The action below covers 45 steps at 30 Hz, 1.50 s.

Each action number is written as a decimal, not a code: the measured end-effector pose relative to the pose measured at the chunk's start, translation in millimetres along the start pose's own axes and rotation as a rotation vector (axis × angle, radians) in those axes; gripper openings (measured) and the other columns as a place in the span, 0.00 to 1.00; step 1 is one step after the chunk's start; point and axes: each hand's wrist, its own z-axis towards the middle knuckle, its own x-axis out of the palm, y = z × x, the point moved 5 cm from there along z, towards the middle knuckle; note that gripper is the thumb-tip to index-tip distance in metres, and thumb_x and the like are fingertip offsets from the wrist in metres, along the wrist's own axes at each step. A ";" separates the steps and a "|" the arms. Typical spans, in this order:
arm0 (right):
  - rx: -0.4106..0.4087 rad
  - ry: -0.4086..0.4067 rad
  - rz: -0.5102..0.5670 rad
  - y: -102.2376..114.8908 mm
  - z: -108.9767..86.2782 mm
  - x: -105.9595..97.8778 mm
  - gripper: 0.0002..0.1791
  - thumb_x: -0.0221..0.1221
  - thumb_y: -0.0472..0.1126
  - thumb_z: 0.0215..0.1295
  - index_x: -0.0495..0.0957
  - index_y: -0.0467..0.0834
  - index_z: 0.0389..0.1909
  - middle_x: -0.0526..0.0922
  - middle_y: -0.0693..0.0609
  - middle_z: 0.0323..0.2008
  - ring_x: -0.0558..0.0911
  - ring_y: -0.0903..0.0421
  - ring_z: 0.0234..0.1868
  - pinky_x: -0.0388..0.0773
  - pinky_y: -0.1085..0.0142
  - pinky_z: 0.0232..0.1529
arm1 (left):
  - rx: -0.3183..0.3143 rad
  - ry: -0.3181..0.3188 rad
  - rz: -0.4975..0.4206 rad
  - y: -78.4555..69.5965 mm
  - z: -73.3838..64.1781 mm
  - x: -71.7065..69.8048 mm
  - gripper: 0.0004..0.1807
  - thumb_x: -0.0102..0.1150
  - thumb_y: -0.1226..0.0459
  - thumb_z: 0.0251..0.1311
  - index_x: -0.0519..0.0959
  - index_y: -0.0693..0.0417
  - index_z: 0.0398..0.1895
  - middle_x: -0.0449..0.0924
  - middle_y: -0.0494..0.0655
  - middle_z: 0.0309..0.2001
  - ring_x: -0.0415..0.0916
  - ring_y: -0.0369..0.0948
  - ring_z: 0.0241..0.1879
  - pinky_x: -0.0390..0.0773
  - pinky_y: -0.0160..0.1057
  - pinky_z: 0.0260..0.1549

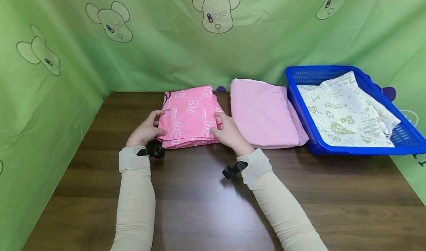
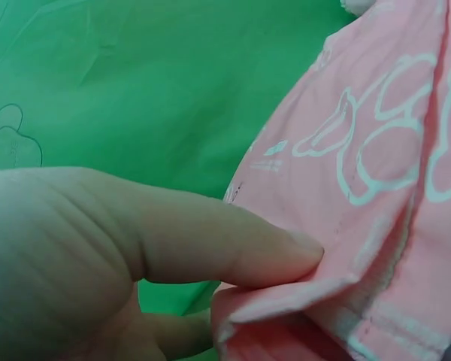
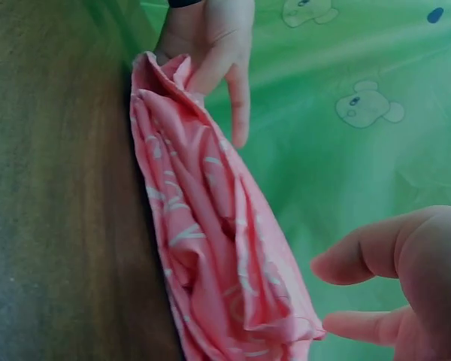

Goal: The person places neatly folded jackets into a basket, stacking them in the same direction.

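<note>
Centrally, just left of the middle of the frame, a folded pink printed cloth (image 1: 188,112) lies flat on a brown wooden table (image 1: 199,195). It looks nearly square, with no clear long axis; its front and back edges run roughly left to right, rising slightly toward the right. Layered folds show along the front edge, and looser layers bulge out on the right side.

A person's left hand (image 1: 146,128) is at the cloth's left edge, fingers parted and fairly straight, the thumb laid on the lower left corner. The right hand (image 1: 229,131) is at the right edge, thumb and fingers spread apart rather than pinching. Placed on opposite sides, the hands seem to be steadying the stack and keeping its edges even.

Just to the right, a plain light pink folded cloth (image 1: 263,114) lies flat, perhaps set aside to keep the middle free for handling. Farther right, a blue basket (image 1: 352,149) holds a rumpled white printed cloth (image 1: 342,114). Behind everything hangs a green curtain (image 1: 166,55) with cartoon animal heads.
</note>
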 end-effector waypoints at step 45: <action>0.125 0.080 0.388 -6.6 9.7 9.2 0.47 0.68 0.40 0.59 0.57 0.45 0.79 0.58 0.42 0.77 0.60 0.47 0.74 0.58 0.52 0.74 | 0.129 0.024 -0.018 8.4 7.7 -2.1 0.43 0.62 0.68 0.67 0.53 0.43 0.81 0.46 0.53 0.79 0.59 0.53 0.67 0.71 0.37 0.55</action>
